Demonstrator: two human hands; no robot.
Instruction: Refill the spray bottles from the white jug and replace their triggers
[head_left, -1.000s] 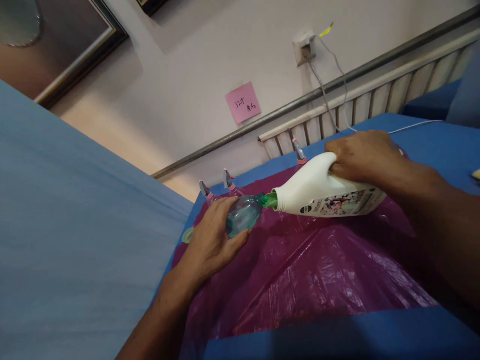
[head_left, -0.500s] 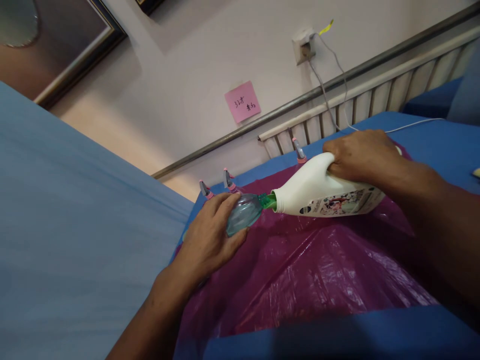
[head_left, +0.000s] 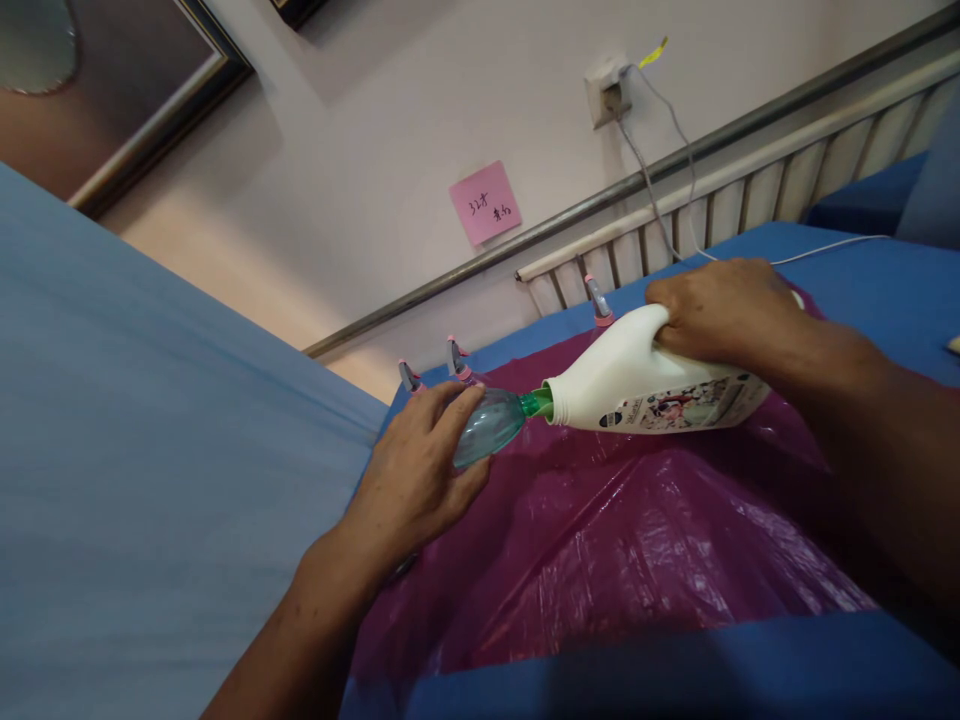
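Note:
My left hand point(head_left: 420, 455) is closed around a clear, teal-tinted plastic bottle point(head_left: 489, 428) that lies tilted, its neck pointing right. My right hand point(head_left: 724, 310) grips the handle of a white detergent jug point(head_left: 600, 380) with a printed label, tipped on its side with its mouth to the left. The jug's green spout point(head_left: 545, 402) meets the bottle's neck. How much liquid is in either container I cannot tell. Both are over a magenta plastic sheet point(head_left: 600, 550).
Behind the hands stand spray bottles with grey-and-pink trigger heads point(head_left: 456, 358). The sheet lies on a blue-covered surface point(head_left: 840, 260). A blue curtain point(head_left: 150, 450) hangs at left. A white cable point(head_left: 690, 175) runs from a wall socket point(head_left: 606, 92) above a railing. A pink note point(head_left: 486, 203) is on the wall.
My left hand and the bottle have shifted very slightly, the bottle's neck sitting a little differently against the spout. The jug and my right hand look almost unmoved.

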